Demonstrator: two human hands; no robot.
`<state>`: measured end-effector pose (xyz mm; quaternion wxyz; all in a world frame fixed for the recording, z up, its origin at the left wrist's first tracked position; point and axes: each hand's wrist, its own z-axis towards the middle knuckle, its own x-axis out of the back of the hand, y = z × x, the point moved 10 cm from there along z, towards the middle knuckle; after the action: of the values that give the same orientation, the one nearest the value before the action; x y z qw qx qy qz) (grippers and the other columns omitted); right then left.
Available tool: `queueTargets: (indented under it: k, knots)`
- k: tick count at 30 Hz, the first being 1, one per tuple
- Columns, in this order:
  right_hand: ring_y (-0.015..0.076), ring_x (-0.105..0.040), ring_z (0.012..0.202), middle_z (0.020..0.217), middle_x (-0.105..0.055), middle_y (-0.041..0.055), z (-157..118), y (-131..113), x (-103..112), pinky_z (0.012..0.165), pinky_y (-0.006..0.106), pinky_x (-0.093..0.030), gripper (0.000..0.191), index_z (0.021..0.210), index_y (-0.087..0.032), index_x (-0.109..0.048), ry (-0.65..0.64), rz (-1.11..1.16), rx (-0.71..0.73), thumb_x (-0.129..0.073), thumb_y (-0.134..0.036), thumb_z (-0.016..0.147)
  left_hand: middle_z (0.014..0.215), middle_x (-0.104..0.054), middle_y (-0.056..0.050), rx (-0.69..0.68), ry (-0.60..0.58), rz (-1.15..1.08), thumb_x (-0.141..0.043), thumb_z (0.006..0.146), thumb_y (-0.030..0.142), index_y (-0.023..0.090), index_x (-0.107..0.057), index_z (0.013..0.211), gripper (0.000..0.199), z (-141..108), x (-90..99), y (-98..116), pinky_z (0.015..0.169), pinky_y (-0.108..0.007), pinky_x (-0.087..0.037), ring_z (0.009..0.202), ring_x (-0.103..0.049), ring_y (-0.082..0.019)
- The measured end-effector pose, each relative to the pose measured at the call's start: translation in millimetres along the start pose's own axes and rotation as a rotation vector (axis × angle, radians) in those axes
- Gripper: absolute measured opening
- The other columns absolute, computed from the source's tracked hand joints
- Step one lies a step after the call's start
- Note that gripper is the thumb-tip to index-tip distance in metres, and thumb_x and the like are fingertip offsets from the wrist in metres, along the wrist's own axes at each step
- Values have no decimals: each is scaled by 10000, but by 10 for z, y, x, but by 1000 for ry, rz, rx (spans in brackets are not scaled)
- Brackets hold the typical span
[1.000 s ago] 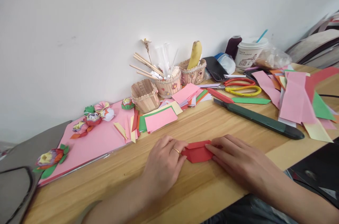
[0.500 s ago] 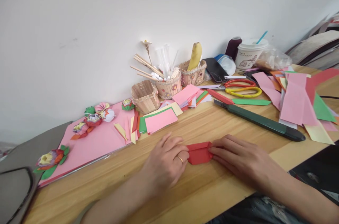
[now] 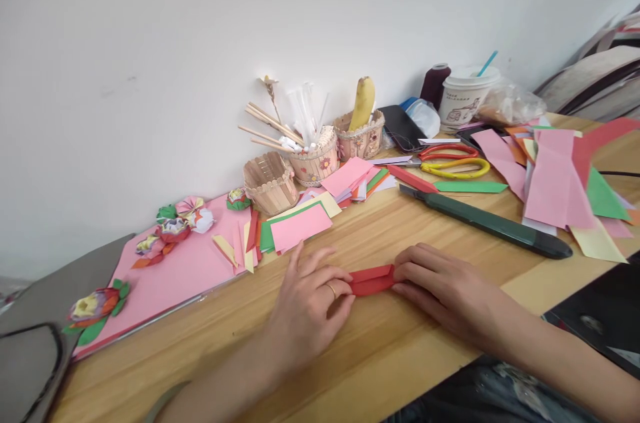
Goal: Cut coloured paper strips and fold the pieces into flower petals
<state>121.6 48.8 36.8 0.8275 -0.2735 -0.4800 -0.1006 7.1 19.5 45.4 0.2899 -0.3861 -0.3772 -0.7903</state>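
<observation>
A folded piece of red paper lies low over the wooden table between my two hands, its near and far long edges bent inward. My left hand, with a ring on one finger, pinches its left end between thumb and fingers, other fingers raised. The right end is gripped by my right hand, the fingers pressed together and the thumb below. Beyond the hands lies a green utility knife. Pink paper slips rest on green and cream ones past my left hand.
Folded paper flowers sit on a pink sheet at the left. Small wooden baskets line the wall, one holding a banana. Scissors, a lidded cup and a loose paper pile are on the right.
The red paper's near edge has been folded upward, so the strip looks narrower. My left fingers have lifted and spread, with the thumb now at the near edge.
</observation>
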Motion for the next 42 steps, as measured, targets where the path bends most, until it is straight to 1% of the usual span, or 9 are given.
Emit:
queueTargets:
  k: [5, 12, 16, 19, 26, 33, 38, 40, 42]
  knots:
    - [155, -533, 712, 782, -563, 54, 5, 61, -23, 616, 281, -444, 204, 797, -184, -550, 5, 44, -85, -409, -214, 941, 878, -700, 10, 159, 19, -59, -564, 819, 106, 210, -616, 737, 142, 8, -18, -83, 1042, -588, -225, 1125, -532, -259]
    - [164, -537, 747, 839, -560, 70, 13, 70, -10, 632, 294, -453, 144, 823, -182, -548, 28, 55, -127, -432, -182, 907, 860, -691, 0, 290, -50, -147, -617, 817, 134, 222, -661, 708, 147, 28, -102, -213, 1037, -631, -217, 1130, -517, -279]
    - [161, -532, 734, 816, -555, 69, 18, 94, -63, 641, 300, -457, 219, 801, -171, -564, -16, 62, -111, -404, -220, 942, 844, -689, 6, 280, -35, -127, -630, 812, 142, 222, -672, 713, 134, 39, -79, -200, 1040, -624, -224, 1122, -521, -273]
    - [150, -531, 696, 795, -552, 57, 36, 145, -84, 623, 285, -455, 211, 786, -171, -564, -41, 42, -133, -425, -222, 936, 833, -688, 1, 270, -17, -99, -630, 809, 151, 224, -674, 709, 132, 46, -65, -181, 1038, -619, -246, 1106, -531, -270]
    - [122, -533, 602, 739, -550, 19, 121, 141, -79, 541, 240, -410, 173, 721, -179, -532, -81, -175, -113, -509, -200, 890, 790, -671, 4, 273, 23, -89, -626, 777, 109, 217, -633, 659, 160, 64, -57, -176, 1008, -576, -311, 1080, -519, -267]
    - [154, -514, 584, 708, -524, 22, 144, 61, -86, 519, 276, -365, 165, 744, -175, -529, -63, -287, -54, -488, -221, 896, 818, -621, -13, 333, 21, -79, -676, 733, 94, 202, -609, 623, 168, 66, -58, -226, 871, -461, -426, 990, -477, -250]
    - [151, -516, 598, 720, -523, 24, 148, 50, -87, 537, 270, -393, 177, 725, -185, -509, -74, -307, -37, -467, -206, 897, 762, -588, -15, 276, -23, -4, -632, 748, 76, 190, -548, 668, 163, 88, -83, -181, 810, -437, -460, 901, -490, -234]
    - [148, -511, 599, 727, -527, 29, 155, 63, -62, 529, 267, -404, 172, 744, -180, -511, -62, -306, -45, -460, -219, 903, 861, -618, -41, 167, -7, 44, -583, 788, 67, 178, -582, 805, 113, 98, -58, -86, 861, -447, -458, 985, -494, -251]
    - [165, -528, 640, 753, -551, 50, 155, 43, -23, 553, 283, -434, 176, 776, -166, -532, -29, -309, -32, -441, -225, 915, 1062, -634, -73, 10, -13, 114, -507, 844, 56, 163, -594, 1041, 241, 87, -67, 48, 963, -479, -409, 1158, -449, -271]
